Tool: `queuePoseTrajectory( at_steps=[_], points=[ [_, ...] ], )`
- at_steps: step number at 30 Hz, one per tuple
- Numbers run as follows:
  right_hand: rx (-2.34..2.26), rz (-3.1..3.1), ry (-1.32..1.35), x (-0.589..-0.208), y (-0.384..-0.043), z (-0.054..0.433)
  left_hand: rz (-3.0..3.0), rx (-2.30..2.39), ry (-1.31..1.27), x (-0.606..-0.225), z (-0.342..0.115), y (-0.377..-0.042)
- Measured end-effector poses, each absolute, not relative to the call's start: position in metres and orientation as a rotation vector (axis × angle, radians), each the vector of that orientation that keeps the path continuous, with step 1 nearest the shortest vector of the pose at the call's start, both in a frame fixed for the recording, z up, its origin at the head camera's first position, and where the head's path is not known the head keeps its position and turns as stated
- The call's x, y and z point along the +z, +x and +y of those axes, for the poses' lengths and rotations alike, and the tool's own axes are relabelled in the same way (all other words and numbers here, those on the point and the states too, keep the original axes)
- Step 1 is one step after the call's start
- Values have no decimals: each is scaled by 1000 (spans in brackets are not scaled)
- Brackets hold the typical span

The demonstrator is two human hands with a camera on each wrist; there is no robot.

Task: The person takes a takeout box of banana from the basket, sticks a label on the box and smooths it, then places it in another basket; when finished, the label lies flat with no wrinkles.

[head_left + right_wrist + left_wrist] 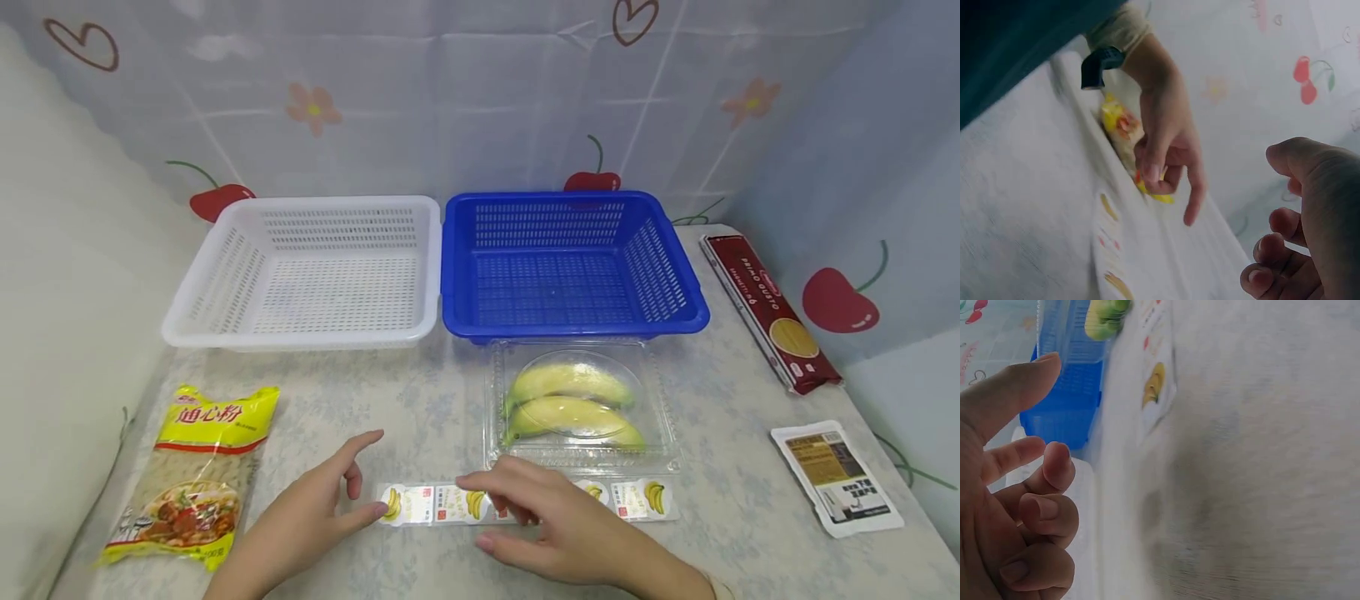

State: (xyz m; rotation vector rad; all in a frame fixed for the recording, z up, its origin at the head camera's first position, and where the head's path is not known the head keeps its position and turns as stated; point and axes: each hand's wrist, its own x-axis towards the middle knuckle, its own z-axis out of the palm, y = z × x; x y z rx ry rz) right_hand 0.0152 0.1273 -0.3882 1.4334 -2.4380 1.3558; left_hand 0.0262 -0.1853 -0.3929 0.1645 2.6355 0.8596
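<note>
A strip of banana stickers (420,505) lies on the table in front of me. My left hand (315,500) hovers by its left end, thumb and index finger apart and holding nothing. Over the middle of the strip is my right hand (551,517), hiding some of the stickers. In the right wrist view, the fingers of that right hand (1310,231) are loosely curled, with a gap between them and the thumb. Just behind the strip sits a clear plastic box (658,417), its lid closed over bananas (573,417).
A white basket (300,340) and a blue basket (577,327) stand side by side at the back. Left of me lies a macaroni bag (187,475). On the right are a red spaghetti pack (772,312) and a white pouch (836,479) with a printed label.
</note>
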Motion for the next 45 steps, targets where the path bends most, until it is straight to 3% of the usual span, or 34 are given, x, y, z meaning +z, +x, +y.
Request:
queuePoseTrajectory(
  at_steps=[5, 18, 45],
  points=[
    [1400, -2578, 1530, -411, 16, 97, 2619, 888, 243, -409, -192, 33],
    [1153, -2848, 1353, -452, 0, 57, 2582, 876, 197, -425, -181, 28],
    [1102, -2930, 1309, -457, 1, 45, 2517, 933, 127, -428, -180, 31]
  ],
)
